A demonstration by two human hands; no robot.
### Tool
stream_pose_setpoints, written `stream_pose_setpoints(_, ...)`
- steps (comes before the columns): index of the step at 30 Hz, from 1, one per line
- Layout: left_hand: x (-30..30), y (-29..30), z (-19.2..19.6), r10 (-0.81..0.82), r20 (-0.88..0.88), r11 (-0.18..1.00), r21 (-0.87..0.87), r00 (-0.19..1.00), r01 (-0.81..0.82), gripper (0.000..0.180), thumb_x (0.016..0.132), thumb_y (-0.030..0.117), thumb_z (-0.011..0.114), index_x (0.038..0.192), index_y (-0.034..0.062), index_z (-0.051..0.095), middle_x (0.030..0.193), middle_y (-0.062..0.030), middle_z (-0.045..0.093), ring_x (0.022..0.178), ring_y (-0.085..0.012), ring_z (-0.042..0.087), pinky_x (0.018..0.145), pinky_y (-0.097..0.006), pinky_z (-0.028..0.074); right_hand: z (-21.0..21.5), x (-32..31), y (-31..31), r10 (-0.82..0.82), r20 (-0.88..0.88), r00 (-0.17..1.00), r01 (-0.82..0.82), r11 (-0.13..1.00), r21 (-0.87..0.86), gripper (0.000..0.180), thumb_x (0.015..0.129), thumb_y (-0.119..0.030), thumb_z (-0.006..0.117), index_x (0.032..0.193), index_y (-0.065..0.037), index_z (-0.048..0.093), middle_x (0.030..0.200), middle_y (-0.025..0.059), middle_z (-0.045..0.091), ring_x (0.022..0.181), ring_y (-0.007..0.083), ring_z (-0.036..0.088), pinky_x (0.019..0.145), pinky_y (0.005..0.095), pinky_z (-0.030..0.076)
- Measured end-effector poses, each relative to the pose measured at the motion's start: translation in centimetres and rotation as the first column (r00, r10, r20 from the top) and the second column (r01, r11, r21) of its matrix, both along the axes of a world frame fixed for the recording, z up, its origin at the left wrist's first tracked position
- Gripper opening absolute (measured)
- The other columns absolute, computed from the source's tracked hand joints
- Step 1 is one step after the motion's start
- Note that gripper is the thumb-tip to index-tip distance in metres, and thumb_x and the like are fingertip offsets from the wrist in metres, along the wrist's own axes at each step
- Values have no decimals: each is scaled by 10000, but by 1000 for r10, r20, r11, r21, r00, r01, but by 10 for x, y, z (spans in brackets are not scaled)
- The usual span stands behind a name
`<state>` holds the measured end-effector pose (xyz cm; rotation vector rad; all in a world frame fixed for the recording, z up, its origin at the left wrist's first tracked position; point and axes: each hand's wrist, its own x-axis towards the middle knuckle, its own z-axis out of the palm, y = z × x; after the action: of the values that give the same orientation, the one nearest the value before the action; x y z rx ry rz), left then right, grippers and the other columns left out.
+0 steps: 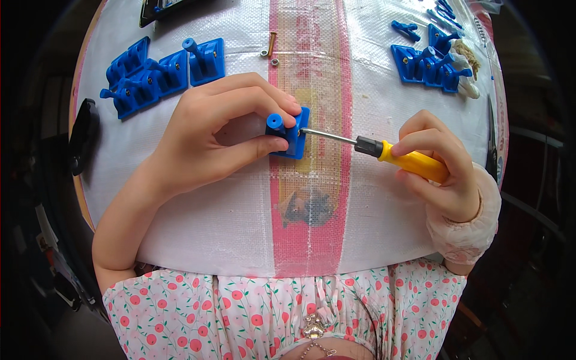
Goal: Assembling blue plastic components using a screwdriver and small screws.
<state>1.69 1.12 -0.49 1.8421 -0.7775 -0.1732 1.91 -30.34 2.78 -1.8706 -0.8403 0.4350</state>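
Observation:
A blue plastic piece with a flat base and a round peg [294, 146] rests on the woven sheet in front of me. My left hand [225, 123] grips it between thumb and fingers from the left side. In my right hand [441, 162] is a screwdriver [414, 162] with a yellow and black handle. Its metal shaft points left, and the tip meets the small brass-coloured screw on the blue piece's right side. Whether the tip sits fully in the screw head is too small to tell.
Several similar blue pieces [141, 81] stand at the far left, and more blue pieces [429, 63] at the far right. A long bolt [272, 44] and two nuts [275, 62] lie beyond my hands. A black object [84, 135] is at the left edge, a black tray [162, 9] farther back.

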Motion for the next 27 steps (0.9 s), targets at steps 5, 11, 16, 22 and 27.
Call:
stream_pose_setpoints(5,0,-1,0,19,42,1000,10,999,-19,236,705,-61,777,916,-3,688,1038,-131,689,1043,-253,654,954,-376,513,2,-1,0,31,29,999,-31,999,-22,311,730,62,677,1025,-31,644,923,94,543,821,207,562,731,277,430)
stream_pose_setpoints(11,-2,0,2,36,36,998,40,999,-38,228,698,-60,780,903,-2,696,1024,-127,695,1039,-250,655,942,-370,518,1,-1,1,17,66,998,-16,1000,-11,316,726,68,677,1024,-35,651,919,94,539,810,207,561,721,276,431)
stream_pose_setpoints(16,0,-2,3,-12,60,997,82,998,7,241,715,-73,757,936,-12,683,1076,-128,676,1041,-243,652,922,-341,524,-1,-2,1,9,85,996,-7,999,-31,315,727,70,675,1022,-39,652,915,91,538,807,206,561,713,273,432)
stream_pose_setpoints(22,-5,-4,6,23,71,994,102,997,-30,228,740,-89,708,951,-7,676,1070,-122,663,1049,-247,650,920,-327,523,-1,-3,-1,17,81,997,-14,999,-34,329,718,74,673,1021,-51,652,931,101,531,812,202,558,721,266,434)
stream_pose_setpoints(27,-5,-4,8,24,109,991,129,994,-38,196,747,-85,697,925,-5,676,1038,-116,668,1057,-253,651,924,-339,523,-1,-3,-2,33,68,997,-29,997,-66,365,696,90,675,1022,-72,655,962,125,523,836,204,553,750,257,440)
